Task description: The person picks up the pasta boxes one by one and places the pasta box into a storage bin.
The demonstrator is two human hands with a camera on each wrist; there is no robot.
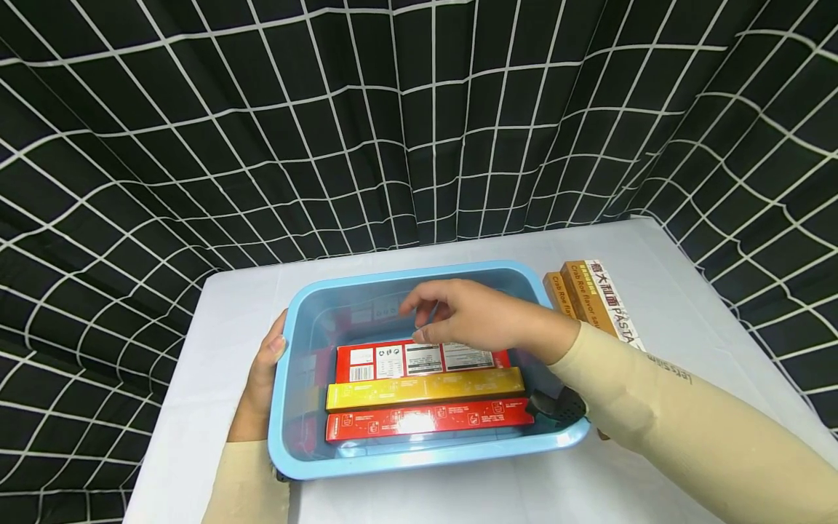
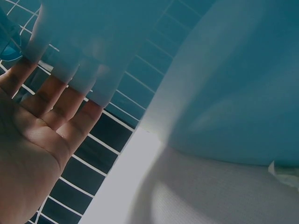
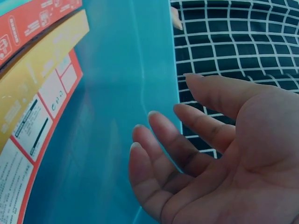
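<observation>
A light-blue plastic bin (image 1: 428,466) stands on the white table. Inside, three slim boxes lie side by side: a red box (image 1: 419,360) with white label panels, a yellow box (image 1: 425,389) and another red box (image 1: 428,420). My left hand (image 1: 265,364) holds the bin's left rim, thumb at its edge; in the left wrist view its fingertips show through the translucent blue plastic. Over the bin hovers my right hand (image 1: 471,316), fingers loosely bent and nothing in them. In the right wrist view, that hand (image 3: 210,154) is apart from the boxes.
Right of the bin, brown-and-white pasta boxes (image 1: 599,298) lie on the table (image 1: 222,320), partly hidden by my right forearm. A black device (image 1: 556,405) shows at my right wrist. Black curtains (image 1: 425,145) with a white grid surround the table.
</observation>
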